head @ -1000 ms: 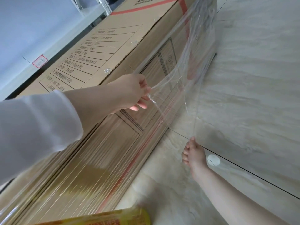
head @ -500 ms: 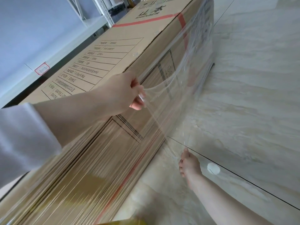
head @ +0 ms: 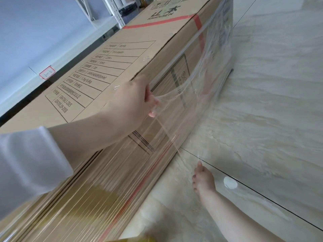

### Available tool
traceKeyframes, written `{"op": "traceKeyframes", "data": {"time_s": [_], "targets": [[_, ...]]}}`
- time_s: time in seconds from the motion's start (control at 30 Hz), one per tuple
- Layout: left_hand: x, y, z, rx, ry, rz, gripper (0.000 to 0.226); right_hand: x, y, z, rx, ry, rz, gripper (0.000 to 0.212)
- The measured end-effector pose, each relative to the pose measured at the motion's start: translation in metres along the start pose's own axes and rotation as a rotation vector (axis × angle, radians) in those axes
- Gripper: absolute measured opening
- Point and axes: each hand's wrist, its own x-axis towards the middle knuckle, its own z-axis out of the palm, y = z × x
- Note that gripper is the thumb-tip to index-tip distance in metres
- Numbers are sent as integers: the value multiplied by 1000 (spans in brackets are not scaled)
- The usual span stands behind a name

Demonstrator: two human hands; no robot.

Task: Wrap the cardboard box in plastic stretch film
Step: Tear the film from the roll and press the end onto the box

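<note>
Far left of the fingers, a pale shelf board (head: pixel 35 55) with a red-bordered sticker (head: pixel 47 72) is seen; a white rack post (head: pixel 115 13) is seen up behind it. A white sleeve (head: pixel 26 163) enters from the lower left, the forearm laid across the box edge.

The long cardboard box (head: pixel 122 49) lies on its side on the floor, running from the bottom left corner up past the fingers to the top right. A printed spec table is seen on its top face, left of the fingers, with a red tape band further up. The box side below the wrist is covered in glossy, streaked layers of film.

The left hand (head: pixel 132 102) is placed at the top front edge of the box. Its fingers (head: pixel 152 102) are curled together, and a bunched edge of the stretch film (head: pixel 201 84) is pinched in them. From the fingers the film is spread up and to the right as a clear sheet to the far corner of the box, where it is wrapped round. A thin strand is drawn down from the fingers toward a bare foot (head: pixel 203 179), whose big toe is right at the strand's lower end; contact cannot be told.

A yellow object (head: pixel 136 239) is cut off at the bottom edge below the fingers. Right of the foot, a white round spot (head: pixel 230 182) is seen beside a dark joint line on the marbled tile floor (head: pixel 271 119). No right hand is shown.
</note>
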Motion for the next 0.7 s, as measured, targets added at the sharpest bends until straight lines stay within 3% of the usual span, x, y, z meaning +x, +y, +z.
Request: {"op": "traceKeyframes", "data": {"time_s": [0.17,0.3,0.5,0.7], "targets": [[-4,6,-15,5,106,116,30,-27,-12,26,171,-20,7,45],[2,8,-39,-21,202,162,29,-58,-40,26,261,-144,-68,42],[20,-2,-47,-105,197,54,25,-66,-44,36,376,-176,-93,42],[13,-8,-23,-221,162,-29,19,-41,-9,35,28,-35,-216,42]]}}
